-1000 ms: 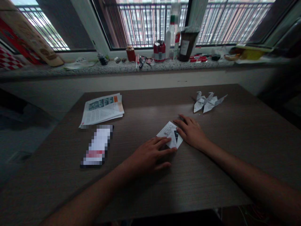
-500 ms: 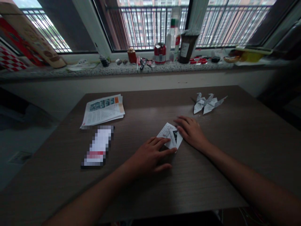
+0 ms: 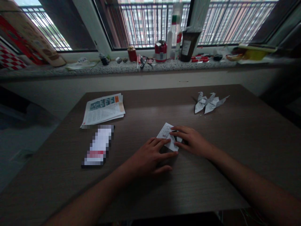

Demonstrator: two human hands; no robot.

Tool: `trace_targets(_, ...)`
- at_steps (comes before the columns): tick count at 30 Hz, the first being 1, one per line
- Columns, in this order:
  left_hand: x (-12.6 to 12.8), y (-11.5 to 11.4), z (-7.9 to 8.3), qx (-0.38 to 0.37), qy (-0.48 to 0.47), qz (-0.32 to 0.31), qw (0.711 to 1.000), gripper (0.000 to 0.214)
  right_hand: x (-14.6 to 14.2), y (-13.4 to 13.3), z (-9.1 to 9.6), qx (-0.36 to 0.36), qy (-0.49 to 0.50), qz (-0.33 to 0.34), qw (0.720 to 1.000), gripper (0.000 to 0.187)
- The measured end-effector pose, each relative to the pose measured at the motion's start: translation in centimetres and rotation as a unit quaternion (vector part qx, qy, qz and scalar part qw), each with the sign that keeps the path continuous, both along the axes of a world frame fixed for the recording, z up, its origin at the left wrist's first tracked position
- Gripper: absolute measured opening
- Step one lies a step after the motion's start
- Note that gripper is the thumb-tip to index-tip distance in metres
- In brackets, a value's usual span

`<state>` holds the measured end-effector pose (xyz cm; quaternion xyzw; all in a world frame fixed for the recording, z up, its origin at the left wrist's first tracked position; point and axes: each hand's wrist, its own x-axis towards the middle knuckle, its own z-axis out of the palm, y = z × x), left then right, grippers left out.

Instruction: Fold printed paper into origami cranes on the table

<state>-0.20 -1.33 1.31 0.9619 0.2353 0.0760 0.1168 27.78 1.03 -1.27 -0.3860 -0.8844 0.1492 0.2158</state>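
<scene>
A small folded sheet of printed paper [image 3: 165, 129] lies on the brown table in front of me, one corner pointing away. My left hand [image 3: 154, 156] rests at its near left side, fingers spread, with the fingertips on the paper's lower edge. From the right, my right hand [image 3: 191, 140] lies over the paper's right part, its fingers stretched out and apart. Its fingertips touch the paper and partly hide a dark printed patch. Farther back on the right stand folded paper cranes [image 3: 209, 103].
Printed sheets [image 3: 103, 110] lie at the table's back left, with a phone [image 3: 100, 146], its screen blurred out, nearer me. Along the granite windowsill [image 3: 89, 72] stand a red can [image 3: 161, 51], a clear bottle [image 3: 173, 40], a dark cup [image 3: 187, 47] and small items.
My right hand has moved left and slightly nearer me, from the paper's right edge onto its folded right part. My left hand has stayed nearly in place.
</scene>
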Motion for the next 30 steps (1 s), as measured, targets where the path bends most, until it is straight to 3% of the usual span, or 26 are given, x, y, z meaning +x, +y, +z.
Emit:
trace_targets(25,-0.45,0.45,0.62,-0.034,-0.009,0.005,0.999,0.053,-0.37,0.31,0.24,-0.019,0.054,-0.020,0.998,0.037)
trace_targets(30,-0.38,0.34,0.28,-0.025,0.001,0.008,1.000,0.054,-0.34,0.17,0.18,-0.011,0.021,-0.018,1.000,0.037)
